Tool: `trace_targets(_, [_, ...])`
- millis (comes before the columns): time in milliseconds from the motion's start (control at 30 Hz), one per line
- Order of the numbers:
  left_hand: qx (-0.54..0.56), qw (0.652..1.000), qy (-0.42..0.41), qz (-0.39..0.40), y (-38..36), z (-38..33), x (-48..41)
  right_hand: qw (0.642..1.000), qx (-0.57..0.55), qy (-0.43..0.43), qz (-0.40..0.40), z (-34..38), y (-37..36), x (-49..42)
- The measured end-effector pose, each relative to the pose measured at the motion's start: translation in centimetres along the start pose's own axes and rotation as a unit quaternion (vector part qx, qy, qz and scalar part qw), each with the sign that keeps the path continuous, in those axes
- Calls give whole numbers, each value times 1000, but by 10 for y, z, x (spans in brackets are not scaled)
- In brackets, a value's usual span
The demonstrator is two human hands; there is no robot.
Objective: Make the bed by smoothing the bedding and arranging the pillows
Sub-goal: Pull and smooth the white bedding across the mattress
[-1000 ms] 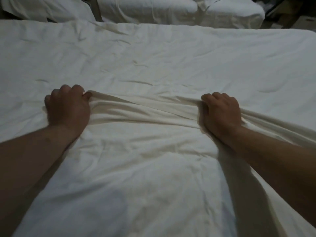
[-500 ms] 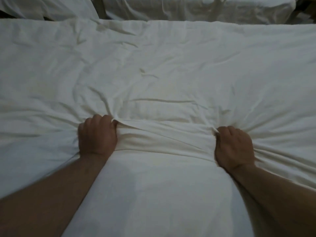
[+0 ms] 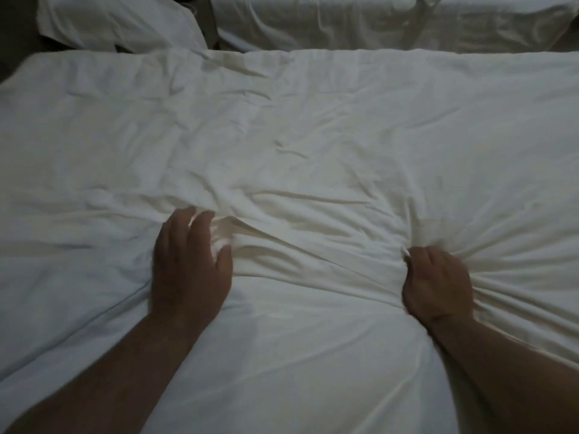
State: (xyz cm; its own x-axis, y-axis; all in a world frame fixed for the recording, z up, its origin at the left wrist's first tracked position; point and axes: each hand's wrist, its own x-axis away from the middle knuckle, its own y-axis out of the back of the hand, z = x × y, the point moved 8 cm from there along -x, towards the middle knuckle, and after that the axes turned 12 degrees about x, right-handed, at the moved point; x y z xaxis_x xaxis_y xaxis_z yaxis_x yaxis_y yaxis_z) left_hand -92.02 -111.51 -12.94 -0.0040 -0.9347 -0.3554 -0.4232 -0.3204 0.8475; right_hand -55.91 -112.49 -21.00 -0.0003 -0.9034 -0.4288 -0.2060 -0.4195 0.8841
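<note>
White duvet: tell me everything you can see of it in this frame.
The white duvet is plain, soft, padded-looking fabric, spread across the bed, filling most of the view and creased all over. Its far edge runs straight, with a white pillow just beyond it. The right hand holds a bunch in a tight grip, with folds fanning out from it. The left hand lies on it, fingers stretched forward. A raised ridge of fabric runs between the hands.

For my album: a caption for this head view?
Right hand grips the white duvet, left hand rests on it; pillows lie beyond.
</note>
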Motion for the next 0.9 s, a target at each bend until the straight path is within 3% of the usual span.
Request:
trace_targets(200, [-54, 992, 20, 116, 9, 8, 118, 1000, 0, 3, 11, 4, 5, -3])
trace_targets(567, [-71, 994, 14, 80, -34, 27, 120, 999, -6, -24, -32, 2, 31, -2])
trace_targets(733, [-72, 996, -7, 52, -40, 31, 111, 967, -219, -132, 0, 1, 73, 14])
trace_targets(800, [-71, 996, 0, 62, -42, 32, 109, 966, -239, -94, 5, 18, 102, 24])
trace_targets(900, [-60, 995, 3, 79, -44, 31, 108, 981, -189, 36, 17, 76, 137, 67])
